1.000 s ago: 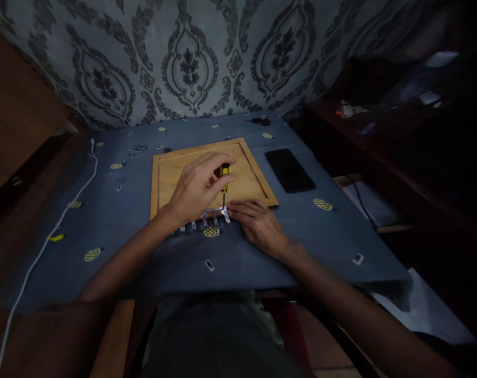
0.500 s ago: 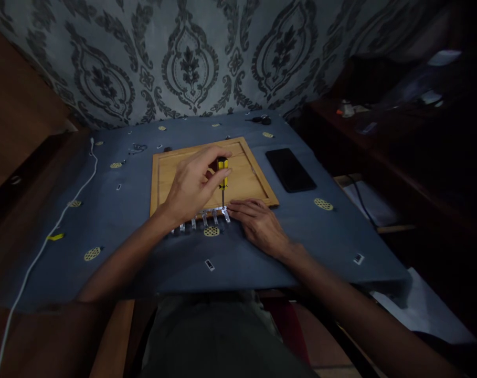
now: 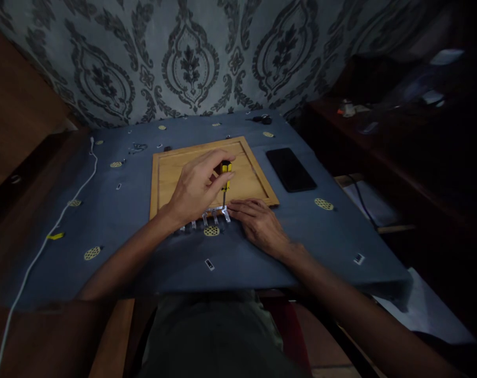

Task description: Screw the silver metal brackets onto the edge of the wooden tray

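My left hand (image 3: 194, 184) grips the handle of a yellow and black screwdriver (image 3: 226, 178), which stands nearly upright. Its tip meets the right end of a shiny rail with several hooks (image 3: 215, 215). That rail lies along the near edge of a wooden board (image 3: 171, 165) with a raised frame, and its hooks point toward me. Part of the rail is hidden under my left hand and wrist. My right hand (image 3: 262, 226) lies with fingers stretched out over the board's near edge, fingertips beside the rail's right end. Any screw under the tip is too small to make out.
A black phone (image 3: 291, 169) lies right of the board on the blue tablecloth (image 3: 262, 275). Keys or a small black item (image 3: 262, 119) lie at the back. A white cable (image 3: 45, 244) runs down the left side. The patterned wall (image 3: 238, 94) stands behind.
My left hand and the screwdriver handle have shifted slightly to the right and down, with the fingers a little turned. My right hand stays in place.
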`<state>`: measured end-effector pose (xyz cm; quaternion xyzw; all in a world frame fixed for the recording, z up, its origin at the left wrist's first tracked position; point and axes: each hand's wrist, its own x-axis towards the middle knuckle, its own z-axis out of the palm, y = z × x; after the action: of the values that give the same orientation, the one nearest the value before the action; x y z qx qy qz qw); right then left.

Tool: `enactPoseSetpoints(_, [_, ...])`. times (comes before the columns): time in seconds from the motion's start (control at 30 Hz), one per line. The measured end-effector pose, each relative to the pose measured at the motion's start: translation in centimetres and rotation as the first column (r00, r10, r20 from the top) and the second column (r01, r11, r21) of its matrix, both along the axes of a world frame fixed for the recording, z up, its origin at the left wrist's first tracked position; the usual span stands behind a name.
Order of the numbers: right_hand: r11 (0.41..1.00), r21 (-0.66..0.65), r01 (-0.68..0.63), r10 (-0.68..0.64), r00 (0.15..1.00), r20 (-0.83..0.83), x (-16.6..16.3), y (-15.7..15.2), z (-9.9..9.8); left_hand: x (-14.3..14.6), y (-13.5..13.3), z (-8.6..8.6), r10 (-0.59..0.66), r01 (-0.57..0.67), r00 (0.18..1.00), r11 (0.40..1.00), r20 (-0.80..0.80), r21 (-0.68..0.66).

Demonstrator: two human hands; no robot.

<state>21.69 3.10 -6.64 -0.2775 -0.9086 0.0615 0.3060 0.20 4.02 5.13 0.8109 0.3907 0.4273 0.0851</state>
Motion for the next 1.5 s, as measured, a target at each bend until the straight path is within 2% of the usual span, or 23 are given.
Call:
enactPoseSetpoints(0.13, [1.000, -0.029, 0.010, -0.010, 1.000, 0.018, -0.03, -0.03, 0.03, 0.00, 0.05, -0.08, 0.016, -0.017, 1.000, 0.999, -0.018, -0.030])
enactPoseSetpoints(0.33, [1.000, 0.019, -0.005, 0.006, 1.000, -0.009, 0.00, -0.05, 0.11, -0.02, -0.07, -0.04, 0.004, -0.004, 1.000, 0.999, 0.003, -0.043])
enactPoseSetpoints(0.5, [1.000, -0.005, -0.005, 0.005, 1.000, 0.002, 0.03, -0.02, 0.11, 0.02, -0.14, -0.02, 0.002, -0.002, 1.000, 0.997, -0.005, -0.073])
enactPoseSetpoints(0.7, [1.000, 0.007, -0.003, 0.003, 1.000, 0.001, 0.01, -0.03, 0.15, 0.00, -0.16, 0.21, -0.022, 0.021, 1.000, 0.999, -0.016, -0.036])
enactPoseSetpoints(0.87, [1.000, -0.030, 0.009, -0.009, 1.000, 0.018, 0.02, 0.00, 0.02, -0.14, -0.21, 0.37, 0.021, -0.020, 0.998, 1.000, -0.053, 0.022])
enactPoseSetpoints(1.13, [0.999, -0.032, 0.006, -0.006, 1.000, 0.016, -0.03, -0.01, 0.14, -0.36, 0.04, 0.34, -0.018, 0.017, 1.000, 0.998, -0.017, -0.059])
enactPoseSetpoints(1.5, [1.000, 0.009, -0.014, 0.014, 1.000, -0.003, 0.01, 0.04, 0.01, -0.26, -0.01, 0.16, -0.016, 0.015, 0.999, 0.999, -0.036, -0.033])
